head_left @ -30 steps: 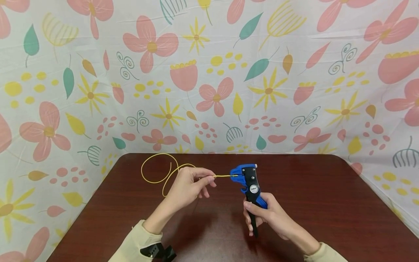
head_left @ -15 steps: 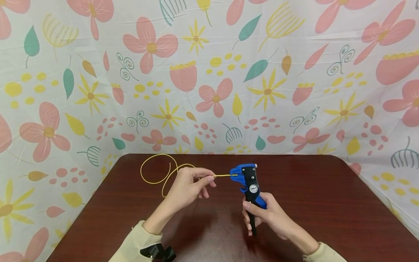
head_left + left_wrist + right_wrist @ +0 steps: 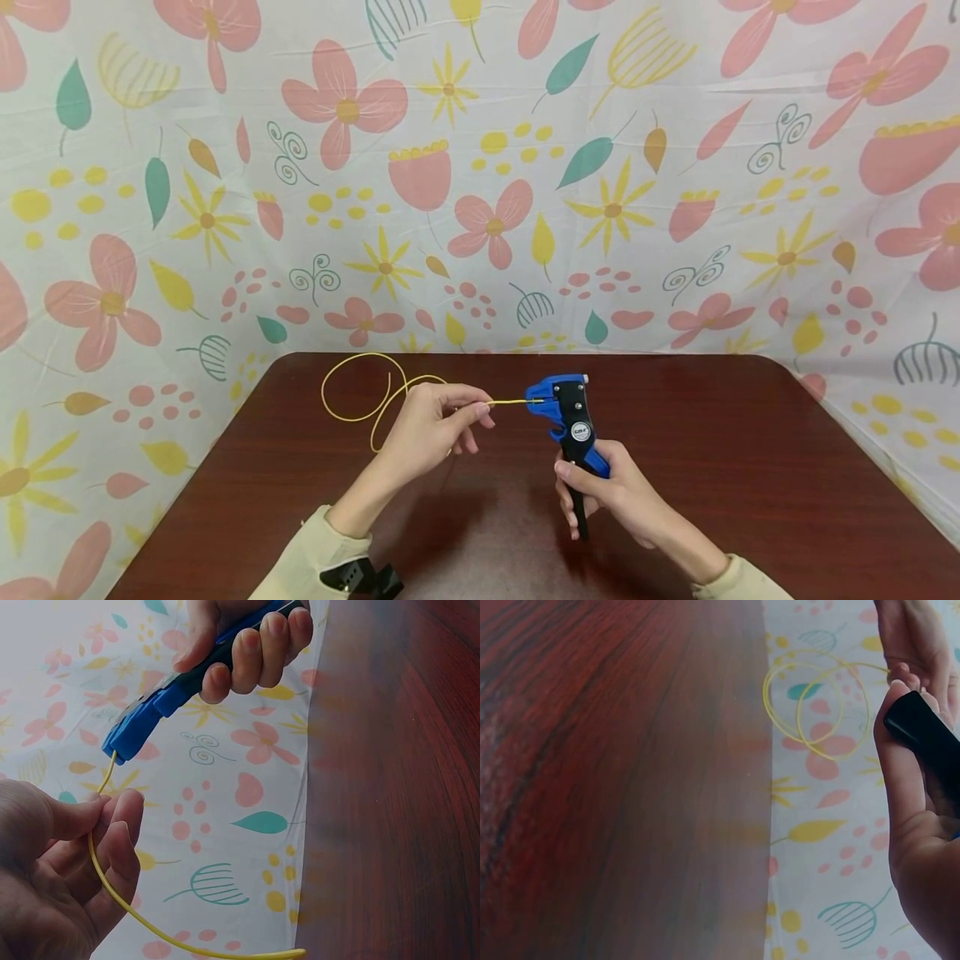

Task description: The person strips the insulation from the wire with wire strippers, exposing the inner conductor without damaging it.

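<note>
My left hand (image 3: 431, 423) pinches a yellow wire (image 3: 508, 402) between thumb and forefinger, a short way from its end. That end runs into the blue jaws of a black-and-blue wire stripper (image 3: 576, 425). In the head view my right hand (image 3: 618, 492) grips the stripper by its handles, holding it upright with the head to the left. The left wrist view shows the wire (image 3: 112, 892) bending from the stripper's nose (image 3: 129, 736) past my left thumb. Behind the left hand, the rest of the wire hangs in loose loops (image 3: 802, 742), seen in the right wrist view.
A dark red-brown wooden table (image 3: 720, 450) lies under both hands. Behind it hangs a white cloth (image 3: 480, 167) printed with flowers and leaves. A black strap with a small device (image 3: 362, 577) sits at the left sleeve.
Hands, wire and stripper keep almost the same pose. The stripper and right hand have shifted very slightly left in view.
</note>
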The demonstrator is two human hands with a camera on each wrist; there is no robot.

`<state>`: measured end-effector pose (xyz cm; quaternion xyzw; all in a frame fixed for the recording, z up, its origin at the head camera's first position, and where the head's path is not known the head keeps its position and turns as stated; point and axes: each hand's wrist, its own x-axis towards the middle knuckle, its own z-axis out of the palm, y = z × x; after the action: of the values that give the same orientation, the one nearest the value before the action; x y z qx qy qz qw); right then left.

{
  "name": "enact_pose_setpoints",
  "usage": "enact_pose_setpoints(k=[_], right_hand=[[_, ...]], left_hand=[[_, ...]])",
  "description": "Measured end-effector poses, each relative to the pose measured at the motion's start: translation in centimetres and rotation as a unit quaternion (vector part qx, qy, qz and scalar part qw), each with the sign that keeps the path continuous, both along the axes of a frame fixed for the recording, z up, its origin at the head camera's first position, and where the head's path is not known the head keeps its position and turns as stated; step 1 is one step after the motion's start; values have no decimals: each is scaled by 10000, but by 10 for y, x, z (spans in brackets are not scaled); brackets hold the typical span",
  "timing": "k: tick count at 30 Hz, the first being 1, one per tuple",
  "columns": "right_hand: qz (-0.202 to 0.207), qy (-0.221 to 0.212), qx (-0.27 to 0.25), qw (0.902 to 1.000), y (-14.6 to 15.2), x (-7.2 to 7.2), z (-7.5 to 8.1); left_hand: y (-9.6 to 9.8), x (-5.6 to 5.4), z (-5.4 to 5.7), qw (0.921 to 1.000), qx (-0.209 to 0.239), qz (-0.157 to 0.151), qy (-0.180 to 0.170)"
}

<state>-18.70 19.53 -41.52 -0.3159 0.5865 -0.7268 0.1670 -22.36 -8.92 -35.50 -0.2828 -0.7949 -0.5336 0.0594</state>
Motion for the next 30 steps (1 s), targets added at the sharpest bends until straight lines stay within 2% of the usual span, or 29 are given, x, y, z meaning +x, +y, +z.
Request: enact_pose_setpoints(k=[30], right_hand=[[-498, 194, 243, 9983, -4, 3, 6]], left_hand=[[1, 3, 3, 9996, 221, -165, -81]])
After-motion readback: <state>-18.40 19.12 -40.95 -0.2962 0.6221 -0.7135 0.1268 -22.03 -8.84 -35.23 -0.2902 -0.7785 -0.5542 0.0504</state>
